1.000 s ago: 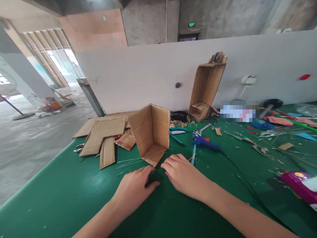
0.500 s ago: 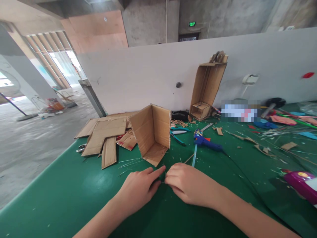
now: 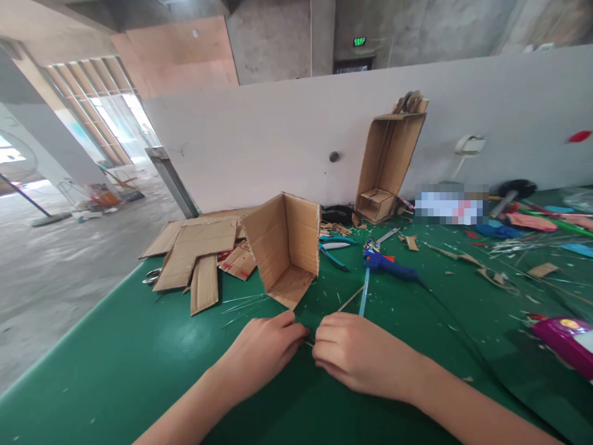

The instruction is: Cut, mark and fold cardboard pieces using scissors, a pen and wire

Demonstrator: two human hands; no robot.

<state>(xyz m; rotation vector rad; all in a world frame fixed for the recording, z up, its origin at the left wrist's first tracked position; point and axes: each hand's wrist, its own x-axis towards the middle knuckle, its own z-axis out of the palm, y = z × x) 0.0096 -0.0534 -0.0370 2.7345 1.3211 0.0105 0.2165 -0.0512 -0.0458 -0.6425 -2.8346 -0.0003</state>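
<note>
My left hand (image 3: 267, 346) is closed, thumb and index finger pinched at one end of a thin pale strand (image 3: 310, 342). The strand's other end runs into my right hand (image 3: 359, 351), whose fingers are curled shut; most of it is hidden by the fingers. Just beyond my left hand stands a three-sided folded cardboard corner piece (image 3: 290, 247), its open side toward me. A blue glue gun (image 3: 391, 267) lies past my right hand. Near it are a light-blue strip (image 3: 365, 292) and a narrow cardboard strip (image 3: 351, 298).
Flat cardboard pieces (image 3: 199, 244) and scissors (image 3: 152, 277) lie at the left table edge. Teal-handled pliers (image 3: 336, 245) rest behind. A tall cardboard box (image 3: 391, 161) stands by the white partition (image 3: 259, 142). Scraps, wires and a magenta object (image 3: 563, 340) are at right.
My left index finger, stretched out before, has drawn in to a pinch. My right hand has shifted slightly right and down, widening the gap between the hands, where the thin strand shows.
</note>
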